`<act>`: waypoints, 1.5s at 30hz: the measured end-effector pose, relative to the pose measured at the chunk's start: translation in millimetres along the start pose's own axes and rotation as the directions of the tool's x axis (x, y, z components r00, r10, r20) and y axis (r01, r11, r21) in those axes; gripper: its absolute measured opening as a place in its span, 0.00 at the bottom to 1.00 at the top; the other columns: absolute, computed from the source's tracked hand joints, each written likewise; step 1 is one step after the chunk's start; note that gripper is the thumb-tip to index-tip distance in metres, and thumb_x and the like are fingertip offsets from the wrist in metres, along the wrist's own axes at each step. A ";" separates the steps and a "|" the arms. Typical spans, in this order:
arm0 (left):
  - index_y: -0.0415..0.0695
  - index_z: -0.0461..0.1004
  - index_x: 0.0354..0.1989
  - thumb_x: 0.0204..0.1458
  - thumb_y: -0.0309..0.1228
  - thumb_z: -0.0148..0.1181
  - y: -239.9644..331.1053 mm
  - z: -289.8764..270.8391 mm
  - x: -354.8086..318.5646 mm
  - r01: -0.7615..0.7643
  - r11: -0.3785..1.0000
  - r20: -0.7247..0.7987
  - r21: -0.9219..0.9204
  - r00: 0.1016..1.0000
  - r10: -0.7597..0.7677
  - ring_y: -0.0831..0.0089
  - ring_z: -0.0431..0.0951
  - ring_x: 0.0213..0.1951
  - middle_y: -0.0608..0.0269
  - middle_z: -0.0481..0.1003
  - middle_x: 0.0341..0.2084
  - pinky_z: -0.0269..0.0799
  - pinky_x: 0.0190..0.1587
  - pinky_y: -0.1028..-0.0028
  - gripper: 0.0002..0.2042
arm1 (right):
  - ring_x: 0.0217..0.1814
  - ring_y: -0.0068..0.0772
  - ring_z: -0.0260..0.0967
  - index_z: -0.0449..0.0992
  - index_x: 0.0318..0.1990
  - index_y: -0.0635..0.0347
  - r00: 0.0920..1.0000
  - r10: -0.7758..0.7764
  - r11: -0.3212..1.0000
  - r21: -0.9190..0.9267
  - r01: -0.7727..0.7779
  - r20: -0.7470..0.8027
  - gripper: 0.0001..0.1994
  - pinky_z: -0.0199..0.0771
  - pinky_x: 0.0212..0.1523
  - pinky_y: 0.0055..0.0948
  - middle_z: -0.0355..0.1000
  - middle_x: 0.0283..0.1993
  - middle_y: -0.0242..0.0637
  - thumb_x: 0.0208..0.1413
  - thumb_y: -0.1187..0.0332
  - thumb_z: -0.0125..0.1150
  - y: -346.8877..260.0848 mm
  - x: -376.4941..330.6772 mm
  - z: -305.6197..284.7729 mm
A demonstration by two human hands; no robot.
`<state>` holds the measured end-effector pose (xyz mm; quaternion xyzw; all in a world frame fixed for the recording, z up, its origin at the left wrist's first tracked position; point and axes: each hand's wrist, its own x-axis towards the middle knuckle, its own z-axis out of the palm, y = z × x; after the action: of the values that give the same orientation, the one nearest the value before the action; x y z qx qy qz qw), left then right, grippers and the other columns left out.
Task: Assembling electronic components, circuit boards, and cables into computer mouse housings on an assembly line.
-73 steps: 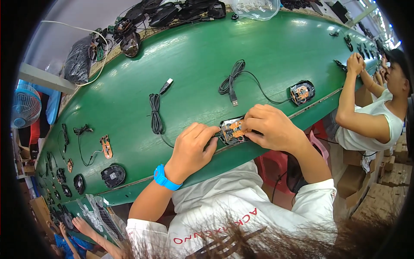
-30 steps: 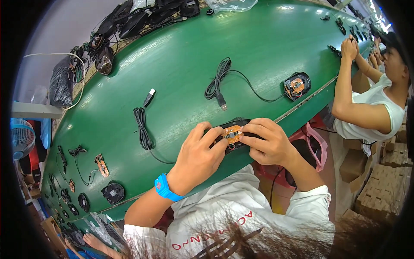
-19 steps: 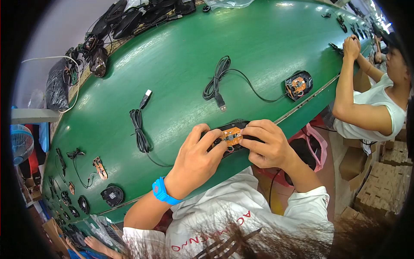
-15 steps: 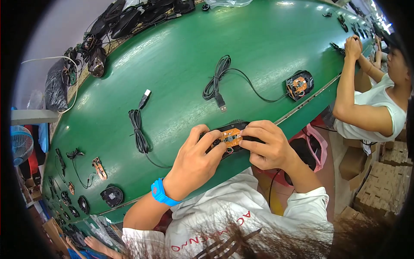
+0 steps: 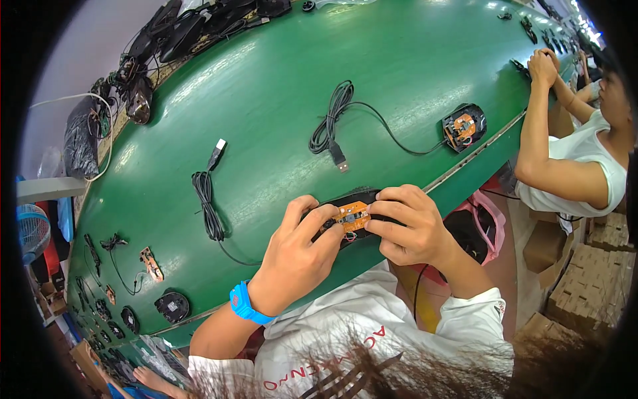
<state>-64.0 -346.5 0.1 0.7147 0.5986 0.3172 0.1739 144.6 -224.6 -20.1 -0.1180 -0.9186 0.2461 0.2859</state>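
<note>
Both my hands grip an opened computer mouse base at the near edge of the green surface [image 5: 266,120]. An orange circuit board [image 5: 352,217] sits in the black mouse base [image 5: 352,197]. My left hand [image 5: 302,239] wears a blue wristband and pinches the left end of the board and base. On the opposite end, the fingers of my right hand [image 5: 412,226] press at the board's right edge and the shell. A bundled black USB cable [image 5: 209,206] runs toward the mouse under my left hand. My fingers hide parts of the board and base.
To the right lies another open mouse base [image 5: 464,128] with its coiled cable [image 5: 332,120]. Circuit board [image 5: 151,264] and black shell [image 5: 173,304] lie at left. Finished-looking black mice [image 5: 183,36] pile along the far edge. A co-worker [image 5: 571,146] works at right, near cardboard boxes [image 5: 595,282].
The cables and parts on the green surface appear shifted slightly left in the view. Both hands keep hold of the mouse base, with the fingers only slightly moved.
</note>
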 end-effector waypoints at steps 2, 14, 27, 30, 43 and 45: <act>0.40 0.79 0.38 0.40 0.18 0.71 0.6 1.8 0.6 -0.011 1.000 -0.009 0.015 1.000 0.011 0.51 0.74 0.47 0.57 0.76 0.45 0.78 0.44 0.61 0.14 | 0.46 0.46 0.77 0.81 0.36 0.59 1.000 -0.003 1.000 -0.028 0.003 -0.013 0.17 0.77 0.42 0.42 0.78 0.44 0.38 0.32 0.78 0.61 -2.3 0.0 1.2; 0.38 0.79 0.39 0.40 0.18 0.67 1.2 9.8 1.1 -0.041 0.997 -0.070 0.061 0.997 0.045 0.50 0.74 0.48 0.55 0.75 0.45 0.81 0.40 0.63 0.14 | 0.45 0.49 0.78 0.79 0.35 0.70 0.997 0.001 0.997 -0.077 -0.006 -0.072 0.16 0.84 0.47 0.44 0.76 0.41 0.45 0.33 0.77 0.63 -4.6 -3.0 7.3; 0.40 0.78 0.39 0.42 0.18 0.71 1.7 11.1 0.7 -0.005 0.999 -0.050 0.041 0.999 0.007 0.51 0.74 0.46 0.58 0.77 0.45 0.77 0.45 0.60 0.14 | 0.45 0.49 0.77 0.80 0.38 0.68 0.997 0.027 0.995 -0.092 -0.033 -0.069 0.18 0.84 0.43 0.40 0.76 0.41 0.44 0.32 0.77 0.62 -6.8 -1.8 8.5; 0.40 0.78 0.39 0.42 0.18 0.71 0.8 11.8 3.2 -0.006 0.999 -0.049 0.032 0.999 0.008 0.51 0.74 0.47 0.58 0.77 0.45 0.77 0.45 0.60 0.14 | 0.45 0.49 0.76 0.79 0.40 0.66 0.997 0.048 0.994 -0.091 -0.053 -0.059 0.20 0.83 0.43 0.41 0.75 0.41 0.43 0.32 0.76 0.63 -8.3 0.9 7.7; 0.40 0.79 0.39 0.43 0.19 0.70 0.3 9.9 7.2 -0.005 0.999 -0.012 0.035 1.000 0.005 0.51 0.74 0.47 0.58 0.77 0.46 0.77 0.47 0.60 0.13 | 0.43 0.49 0.75 0.81 0.40 0.61 0.990 0.104 0.984 -0.135 -0.116 -0.092 0.20 0.81 0.42 0.42 0.74 0.43 0.42 0.31 0.75 0.63 -12.1 2.4 4.8; 0.40 0.79 0.39 0.43 0.20 0.70 0.7 8.7 6.7 -0.001 1.000 -0.003 0.031 1.000 0.001 0.51 0.74 0.47 0.58 0.77 0.46 0.77 0.47 0.60 0.13 | 0.42 0.48 0.75 0.82 0.38 0.60 0.995 0.036 0.992 -0.118 -0.047 -0.092 0.19 0.80 0.42 0.42 0.76 0.42 0.40 0.31 0.75 0.63 -6.4 -1.0 -1.2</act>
<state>-57.2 -339.1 -4.2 0.7172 0.6034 0.3089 0.1616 145.6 -230.0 -16.4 -0.1649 -0.9153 0.1909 0.3141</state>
